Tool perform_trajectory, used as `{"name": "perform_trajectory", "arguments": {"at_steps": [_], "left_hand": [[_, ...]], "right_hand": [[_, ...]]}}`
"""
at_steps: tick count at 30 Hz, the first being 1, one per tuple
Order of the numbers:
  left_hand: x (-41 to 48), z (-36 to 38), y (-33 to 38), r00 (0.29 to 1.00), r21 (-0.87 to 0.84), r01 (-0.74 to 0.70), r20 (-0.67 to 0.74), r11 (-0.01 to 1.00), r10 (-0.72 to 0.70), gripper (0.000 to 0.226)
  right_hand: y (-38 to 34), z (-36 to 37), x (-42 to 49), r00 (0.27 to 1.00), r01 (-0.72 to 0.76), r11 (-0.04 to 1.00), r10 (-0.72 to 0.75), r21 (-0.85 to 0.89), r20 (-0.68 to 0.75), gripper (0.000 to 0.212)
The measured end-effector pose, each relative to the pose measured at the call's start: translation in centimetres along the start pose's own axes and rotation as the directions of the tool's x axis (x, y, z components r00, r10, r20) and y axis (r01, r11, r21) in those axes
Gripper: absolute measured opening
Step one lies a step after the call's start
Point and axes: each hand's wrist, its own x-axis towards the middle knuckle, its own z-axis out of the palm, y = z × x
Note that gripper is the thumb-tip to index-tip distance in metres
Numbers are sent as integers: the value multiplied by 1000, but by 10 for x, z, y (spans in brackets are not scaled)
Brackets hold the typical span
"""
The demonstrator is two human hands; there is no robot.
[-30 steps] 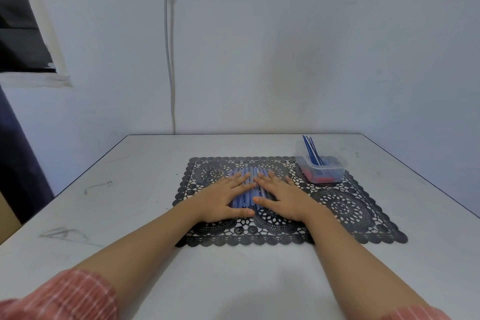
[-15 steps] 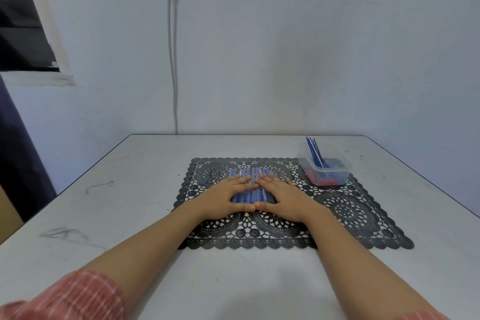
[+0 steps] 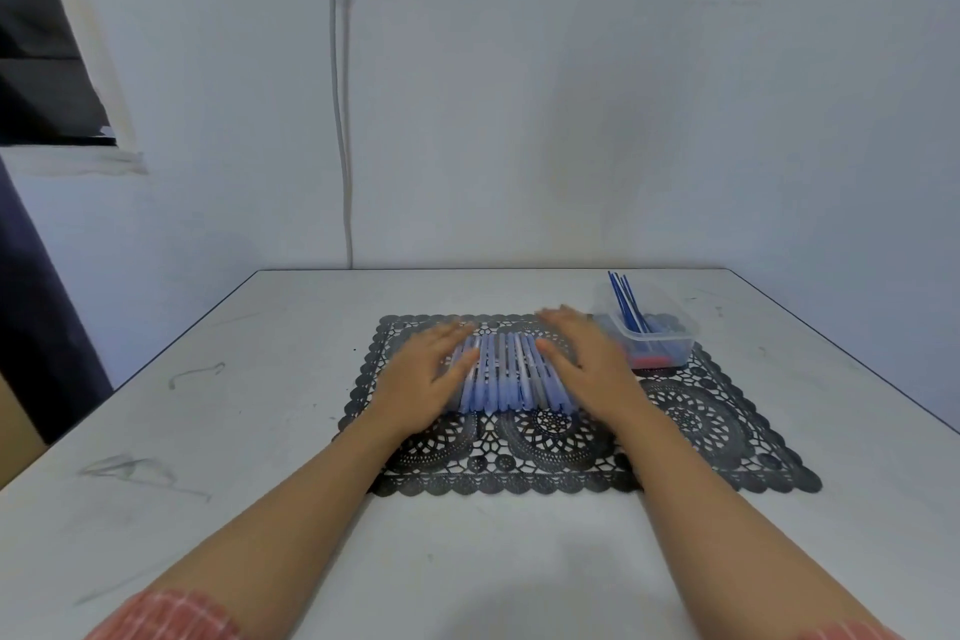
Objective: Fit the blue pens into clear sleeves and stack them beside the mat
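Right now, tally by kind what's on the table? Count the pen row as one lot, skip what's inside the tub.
Black lace mat: 1
Clear plastic tub: 1
Row of blue pens: 1 (single pens too blurred to count)
Hands: 2, left hand and right hand
Total: 5

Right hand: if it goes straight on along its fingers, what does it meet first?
Probably nothing soon. The right hand points away from the person and slightly left, so its line passes left of the clear tub. It then crosses the mat's far edge and bare table toward the wall. Motion blur leaves the gap to the tub unclear.
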Motion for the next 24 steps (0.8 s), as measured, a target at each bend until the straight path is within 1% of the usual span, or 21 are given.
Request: {"name": "perform_trajectory", "arguments": {"at_steps": [1,2,3,4,5,7,8,10,12,14,16,17,21,24], "left_hand": [[2,-4,-4,996,14,42,-75,999,-41,51],[3,-7,-11,990,60,82,-123,995,-75,43],[5,-10,-18,985,120,122,-137,985,-105,39],[5,-12,-24,982,173,165,-122,971,-145,39],[5,-14,-29,976,208,216,-85,954,-202,40],[3,-15,-37,946,268,307,13,913,-323,44],[2,-13,-40,932,315,324,58,892,-358,46],[1,-10,-44,910,399,324,117,858,-398,49],[2,-9,-44,904,429,325,121,843,-410,50],[2,-8,-45,906,431,326,111,841,-408,50],[1,-9,-43,906,437,323,113,839,-408,50],[1,-9,-43,904,439,327,113,837,-412,50],[2,-11,-45,902,418,339,109,843,-417,50],[0,-10,-41,911,364,342,97,866,-400,47]], "right_hand": [[1,-6,1,989,-10,999,6,-32,-148,38],[4,-11,3,960,-40,996,16,-82,-281,36],[8,-15,3,923,-96,985,34,-145,-383,38],[13,-19,4,893,-174,961,62,-216,-445,41],[20,-23,3,878,-263,924,110,-277,-466,41],[31,-27,-1,874,-410,842,253,-351,-414,42],[36,-29,-3,872,-454,812,320,-367,-370,42],[39,-29,-7,873,-479,788,382,-387,-303,41],[36,-29,-6,881,-457,811,358,-366,-308,36],[29,-29,-4,883,-431,863,342,-266,-322,27],[24,-23,-2,891,-407,900,353,-155,-286,23],[22,-19,-1,897,-399,908,358,-129,-260,24],[15,-8,0,928,-332,935,300,-124,-221,36],[11,-6,-1,934,-327,934,297,-144,-196,36]]}}
